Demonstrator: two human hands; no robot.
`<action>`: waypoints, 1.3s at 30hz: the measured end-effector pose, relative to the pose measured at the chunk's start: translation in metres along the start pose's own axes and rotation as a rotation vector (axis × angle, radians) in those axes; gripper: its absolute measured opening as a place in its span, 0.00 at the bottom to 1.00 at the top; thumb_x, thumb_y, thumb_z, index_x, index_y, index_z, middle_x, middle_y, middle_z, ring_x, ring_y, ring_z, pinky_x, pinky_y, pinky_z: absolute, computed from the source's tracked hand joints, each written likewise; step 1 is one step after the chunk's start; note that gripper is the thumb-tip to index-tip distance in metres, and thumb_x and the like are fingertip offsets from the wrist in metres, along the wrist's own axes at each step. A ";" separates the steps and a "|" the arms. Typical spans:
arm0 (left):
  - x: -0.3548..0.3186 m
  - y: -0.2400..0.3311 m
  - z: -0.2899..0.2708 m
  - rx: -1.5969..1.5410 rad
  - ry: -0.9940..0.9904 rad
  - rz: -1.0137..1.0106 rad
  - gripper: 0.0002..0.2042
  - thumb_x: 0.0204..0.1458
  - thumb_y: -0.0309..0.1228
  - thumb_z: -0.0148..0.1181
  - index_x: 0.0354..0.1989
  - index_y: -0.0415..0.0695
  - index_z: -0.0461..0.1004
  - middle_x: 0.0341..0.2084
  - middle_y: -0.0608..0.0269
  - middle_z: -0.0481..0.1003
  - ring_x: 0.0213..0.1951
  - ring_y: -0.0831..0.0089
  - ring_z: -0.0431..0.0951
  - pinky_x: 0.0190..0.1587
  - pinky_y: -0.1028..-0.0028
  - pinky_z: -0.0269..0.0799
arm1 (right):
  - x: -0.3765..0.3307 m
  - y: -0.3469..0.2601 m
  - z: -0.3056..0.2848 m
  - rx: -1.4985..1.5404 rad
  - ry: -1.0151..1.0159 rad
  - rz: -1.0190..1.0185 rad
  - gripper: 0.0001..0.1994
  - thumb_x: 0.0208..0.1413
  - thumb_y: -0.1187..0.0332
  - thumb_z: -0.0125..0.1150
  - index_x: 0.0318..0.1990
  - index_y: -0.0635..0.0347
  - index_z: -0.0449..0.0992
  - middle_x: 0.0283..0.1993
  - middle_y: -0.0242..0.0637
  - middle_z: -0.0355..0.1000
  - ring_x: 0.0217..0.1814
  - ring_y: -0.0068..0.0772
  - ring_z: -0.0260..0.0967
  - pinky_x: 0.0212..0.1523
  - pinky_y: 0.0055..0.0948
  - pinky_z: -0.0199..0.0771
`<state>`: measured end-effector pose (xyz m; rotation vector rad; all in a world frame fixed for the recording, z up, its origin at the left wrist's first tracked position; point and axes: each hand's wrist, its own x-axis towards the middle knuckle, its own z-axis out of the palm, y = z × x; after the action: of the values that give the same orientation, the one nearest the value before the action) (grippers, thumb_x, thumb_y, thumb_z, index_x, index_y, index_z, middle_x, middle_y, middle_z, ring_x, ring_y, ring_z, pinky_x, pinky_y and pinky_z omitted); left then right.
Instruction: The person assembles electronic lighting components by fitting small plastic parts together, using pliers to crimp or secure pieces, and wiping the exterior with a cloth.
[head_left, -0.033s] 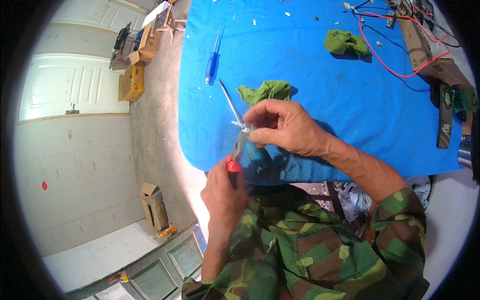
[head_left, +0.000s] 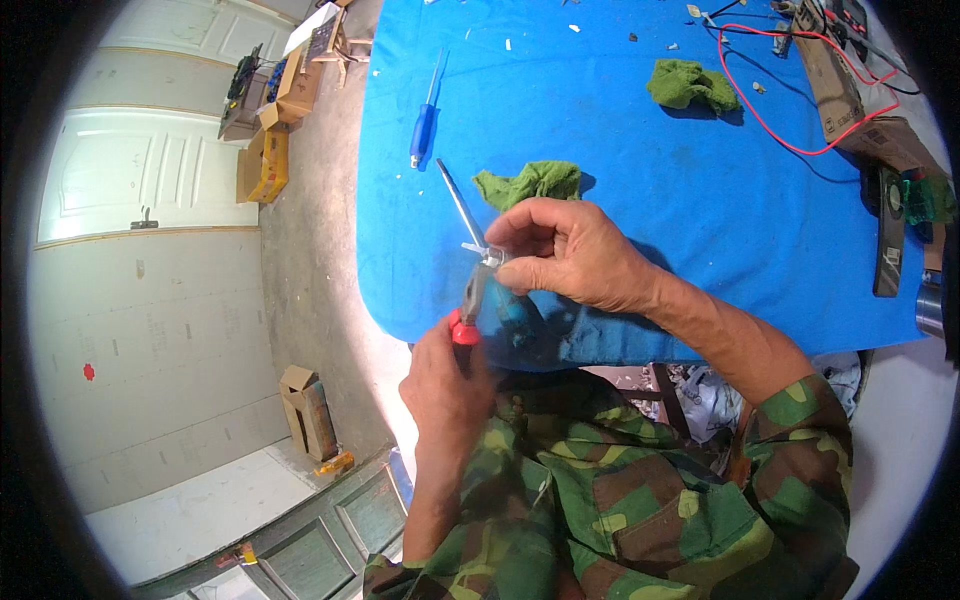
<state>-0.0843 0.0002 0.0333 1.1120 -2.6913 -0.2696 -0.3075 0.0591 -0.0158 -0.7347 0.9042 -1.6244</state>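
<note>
My left hand (head_left: 445, 378) is closed round the red handles of a pair of pliers (head_left: 474, 293), whose grey jaws point up and away from me. At the jaw tips is a small clear and metallic piece (head_left: 490, 254), too small and blurred to name. My right hand (head_left: 570, 255) pinches that piece between thumb and fingers. Just beyond it, a screwdriver (head_left: 461, 202) lies on the blue cloth; its teal handle is partly hidden beneath my hands. A crumpled green cloth (head_left: 532, 183) rests past my right fingertips.
A blue screwdriver (head_left: 424, 135) lies at the far left of the blue-covered table (head_left: 620, 140). Toward the back right are another green cloth (head_left: 692, 85), a red wire (head_left: 755, 110) and a cardboard box (head_left: 850, 105). Boxes (head_left: 265, 165) stand on the floor to the left.
My left hand and the pliers have shifted very slightly to the left. My right hand looks still.
</note>
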 end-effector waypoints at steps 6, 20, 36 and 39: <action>0.004 -0.003 -0.001 -0.060 0.035 0.004 0.12 0.65 0.30 0.63 0.54 0.40 0.75 0.36 0.50 0.80 0.35 0.54 0.83 0.38 0.59 0.78 | -0.002 0.004 0.000 -0.060 0.006 -0.029 0.15 0.58 0.74 0.73 0.51 0.68 0.78 0.44 0.35 0.79 0.44 0.23 0.77 0.48 0.26 0.81; -0.005 -0.009 0.000 -0.162 -0.050 -0.005 0.14 0.67 0.32 0.61 0.56 0.40 0.74 0.39 0.50 0.80 0.37 0.57 0.81 0.42 0.62 0.77 | -0.004 -0.005 -0.001 -0.377 0.071 -0.058 0.13 0.54 0.73 0.71 0.46 0.65 0.78 0.43 0.35 0.80 0.45 0.24 0.79 0.49 0.29 0.81; -0.036 -0.034 -0.012 -0.633 -0.135 -0.284 0.11 0.65 0.31 0.61 0.50 0.37 0.77 0.29 0.64 0.77 0.31 0.76 0.73 0.37 0.74 0.70 | 0.000 0.016 -0.002 -0.842 0.087 -0.397 0.11 0.56 0.77 0.69 0.47 0.63 0.80 0.43 0.40 0.80 0.40 0.32 0.80 0.39 0.30 0.80; -0.040 -0.042 -0.022 -0.773 -0.202 -0.372 0.15 0.66 0.36 0.60 0.52 0.36 0.77 0.31 0.65 0.79 0.31 0.78 0.74 0.34 0.75 0.70 | -0.002 0.013 0.003 -0.836 0.126 -0.372 0.11 0.57 0.76 0.70 0.48 0.62 0.81 0.43 0.38 0.80 0.38 0.29 0.80 0.37 0.29 0.80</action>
<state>-0.0224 -0.0026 0.0392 1.3249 -2.1332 -1.3964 -0.2978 0.0585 -0.0256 -1.4473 1.6474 -1.5934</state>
